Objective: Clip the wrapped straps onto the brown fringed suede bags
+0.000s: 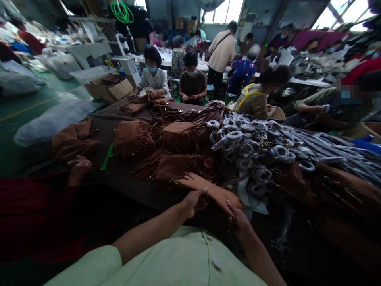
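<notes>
"From the head camera, what are the hands doing?"

"The right hand is gripping the near right end of a tan piece, thumb on top. The left hand is half curling, its fingertips touching the near edge; whether it is pinching, I cannot tell."

"Where is the piece lying?"

"It's slanting over the near edge of the dark table, its far end resting against fringed brown bags."

"What is crowding it?"

"Grey-wrapped rolls are heaping up just beyond the right hand, filling that side. A green comb is lying left of the bags, near another person's hand. Further off, a cardboard box is standing open, and a plastic-wrapped bundle is resting on the floor. Co-workers are sitting along the table's far side, one in a white shirt."

"Are you reading any labels?"

"The scene is looking too dim and blurred for me to make out lettering."
</notes>
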Demonstrator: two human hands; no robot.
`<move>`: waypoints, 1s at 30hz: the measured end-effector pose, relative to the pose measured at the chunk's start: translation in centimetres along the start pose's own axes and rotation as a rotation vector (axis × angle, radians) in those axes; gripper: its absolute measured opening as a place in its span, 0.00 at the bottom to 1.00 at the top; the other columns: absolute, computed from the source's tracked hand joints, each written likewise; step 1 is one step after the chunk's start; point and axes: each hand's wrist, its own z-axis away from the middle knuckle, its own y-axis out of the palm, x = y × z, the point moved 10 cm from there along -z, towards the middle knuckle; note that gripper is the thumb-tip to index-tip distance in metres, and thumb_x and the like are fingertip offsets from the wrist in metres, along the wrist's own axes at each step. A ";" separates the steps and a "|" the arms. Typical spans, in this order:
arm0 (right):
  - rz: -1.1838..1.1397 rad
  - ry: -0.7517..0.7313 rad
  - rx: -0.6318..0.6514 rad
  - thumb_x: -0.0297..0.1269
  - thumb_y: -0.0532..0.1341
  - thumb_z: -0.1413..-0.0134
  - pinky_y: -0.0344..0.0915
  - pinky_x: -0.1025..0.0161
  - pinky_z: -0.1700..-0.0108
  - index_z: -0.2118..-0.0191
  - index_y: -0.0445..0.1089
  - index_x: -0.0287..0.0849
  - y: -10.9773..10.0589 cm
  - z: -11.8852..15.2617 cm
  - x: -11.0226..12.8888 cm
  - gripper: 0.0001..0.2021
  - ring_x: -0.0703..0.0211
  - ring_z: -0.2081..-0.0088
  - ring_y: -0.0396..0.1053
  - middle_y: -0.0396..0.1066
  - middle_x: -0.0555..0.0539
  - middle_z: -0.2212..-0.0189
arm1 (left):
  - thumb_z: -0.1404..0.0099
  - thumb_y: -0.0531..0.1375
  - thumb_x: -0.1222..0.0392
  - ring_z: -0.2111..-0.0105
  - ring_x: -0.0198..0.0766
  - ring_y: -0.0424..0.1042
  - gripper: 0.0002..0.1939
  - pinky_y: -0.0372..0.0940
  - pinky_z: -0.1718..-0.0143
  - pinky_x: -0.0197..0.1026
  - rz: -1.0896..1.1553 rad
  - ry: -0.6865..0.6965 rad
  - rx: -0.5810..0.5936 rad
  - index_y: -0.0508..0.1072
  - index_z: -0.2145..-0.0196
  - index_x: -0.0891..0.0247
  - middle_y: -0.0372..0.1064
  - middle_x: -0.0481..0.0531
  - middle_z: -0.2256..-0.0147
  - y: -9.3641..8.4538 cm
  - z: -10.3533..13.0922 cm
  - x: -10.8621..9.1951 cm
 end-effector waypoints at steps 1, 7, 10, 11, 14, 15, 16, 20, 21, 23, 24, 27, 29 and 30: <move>-0.040 0.054 0.010 0.46 0.63 0.54 0.69 0.64 0.74 0.61 0.71 0.35 0.0 0.2 -0.5 0.19 0.57 0.78 0.72 0.73 0.47 0.81 | 0.51 0.65 0.48 0.78 0.30 0.66 0.19 0.59 0.74 0.33 -0.058 0.003 0.064 0.71 0.70 0.67 0.65 0.45 0.80 0.9 -0.1 0.4; -0.184 0.168 0.001 0.42 0.59 0.50 0.67 0.67 0.79 0.70 0.71 0.34 0.0 0.6 -2.4 0.13 0.61 0.83 0.69 0.70 0.47 0.85 | 0.59 0.69 0.54 0.66 0.38 0.69 0.23 0.59 0.63 0.38 -0.381 0.094 0.413 0.75 0.65 0.67 0.72 0.54 0.67 7.4 0.2 3.7; -0.172 0.031 -0.059 0.41 0.63 0.55 0.70 0.64 0.74 0.66 0.71 0.34 -1.1 0.4 -1.5 0.14 0.56 0.75 0.73 0.74 0.45 0.79 | 0.63 0.71 0.60 0.66 0.40 0.69 0.22 0.61 0.62 0.40 -0.374 0.194 0.467 0.75 0.67 0.69 0.72 0.53 0.69 9.4 -0.2 4.6; -0.162 -0.030 -0.094 0.40 0.64 0.57 0.70 0.64 0.73 0.65 0.71 0.35 -1.7 0.3 -1.0 0.14 0.55 0.73 0.74 0.75 0.45 0.77 | 0.64 0.71 0.61 0.66 0.40 0.69 0.22 0.61 0.61 0.41 -0.364 0.217 0.473 0.75 0.67 0.69 0.71 0.53 0.69 9.8 -0.4 4.7; -0.117 -0.195 -0.230 0.41 0.67 0.63 0.70 0.63 0.71 0.64 0.70 0.37 -3.4 0.4 0.5 0.18 0.54 0.71 0.74 0.76 0.47 0.74 | 0.63 0.70 0.64 0.65 0.39 0.69 0.25 0.62 0.59 0.41 -0.326 0.270 0.524 0.74 0.63 0.69 0.71 0.53 0.66 11.0 -0.4 5.2; -0.094 -0.233 -0.278 0.41 0.68 0.65 0.70 0.63 0.70 0.64 0.70 0.37 -3.8 0.5 0.8 0.19 0.54 0.70 0.74 0.76 0.47 0.73 | 0.62 0.70 0.65 0.64 0.39 0.69 0.25 0.62 0.59 0.41 -0.328 0.295 0.521 0.74 0.63 0.68 0.71 0.53 0.65 11.2 -0.4 5.1; -0.068 -0.266 -0.319 0.42 0.68 0.65 0.70 0.63 0.70 0.64 0.70 0.38 -4.2 0.6 1.2 0.19 0.55 0.70 0.74 0.76 0.48 0.72 | 0.61 0.69 0.65 0.64 0.38 0.68 0.24 0.62 0.59 0.40 -0.337 0.319 0.504 0.73 0.63 0.68 0.71 0.53 0.65 11.2 -0.4 5.1; 0.090 -0.342 -0.369 0.47 0.67 0.63 0.68 0.64 0.69 0.65 0.69 0.38 -4.2 0.9 2.2 0.20 0.57 0.71 0.72 0.75 0.50 0.73 | 0.54 0.65 0.62 0.76 0.32 0.65 0.11 0.61 0.72 0.36 -0.335 0.193 0.412 0.72 0.72 0.68 0.67 0.49 0.75 10.5 -1.6 6.2; 0.155 -0.356 -0.372 0.48 0.66 0.62 0.67 0.64 0.70 0.66 0.70 0.38 -4.2 1.0 2.4 0.20 0.58 0.72 0.72 0.75 0.50 0.74 | 0.51 0.63 0.60 0.80 0.30 0.62 0.08 0.59 0.76 0.35 -0.315 0.068 0.418 0.70 0.74 0.67 0.65 0.48 0.78 10.3 -1.8 7.2; 0.299 -0.381 -0.403 0.50 0.65 0.62 0.64 0.65 0.74 0.70 0.70 0.37 -4.3 1.4 2.9 0.19 0.59 0.75 0.69 0.73 0.50 0.79 | 0.48 0.60 0.57 0.86 0.27 0.54 0.10 0.52 0.83 0.33 -0.290 -0.198 0.455 0.66 0.79 0.66 0.58 0.46 0.83 9.9 -1.6 9.3; 0.359 -0.386 -0.422 0.50 0.65 0.62 0.63 0.65 0.75 0.73 0.70 0.37 -4.4 1.6 3.1 0.19 0.59 0.77 0.68 0.72 0.50 0.81 | 0.48 0.61 0.56 0.87 0.26 0.51 0.11 0.50 0.84 0.33 -0.287 -0.284 0.471 0.64 0.80 0.65 0.56 0.45 0.84 9.6 -1.3 9.8; 0.407 -0.339 -0.409 0.50 0.65 0.63 0.60 0.66 0.78 0.77 0.67 0.37 -4.7 1.8 2.8 0.18 0.61 0.80 0.65 0.68 0.51 0.84 | 0.50 0.65 0.57 0.87 0.26 0.52 0.13 0.48 0.85 0.32 -0.298 -0.327 0.455 0.63 0.79 0.64 0.52 0.42 0.85 8.0 -0.6 9.2; 0.331 -0.268 -0.361 0.49 0.65 0.62 0.58 0.67 0.80 0.76 0.66 0.39 -5.1 1.8 2.0 0.17 0.63 0.82 0.63 0.66 0.53 0.86 | 0.50 0.66 0.56 0.87 0.26 0.53 0.15 0.47 0.85 0.31 -0.290 -0.298 0.419 0.63 0.77 0.64 0.51 0.41 0.85 6.1 -0.2 7.9; 0.277 -0.222 -0.335 0.49 0.65 0.62 0.57 0.67 0.82 0.75 0.66 0.39 -5.6 1.8 1.5 0.17 0.64 0.83 0.62 0.65 0.54 0.86 | 0.49 0.66 0.54 0.87 0.26 0.52 0.16 0.46 0.85 0.30 -0.278 -0.294 0.398 0.62 0.77 0.64 0.50 0.40 0.85 4.7 0.0 7.3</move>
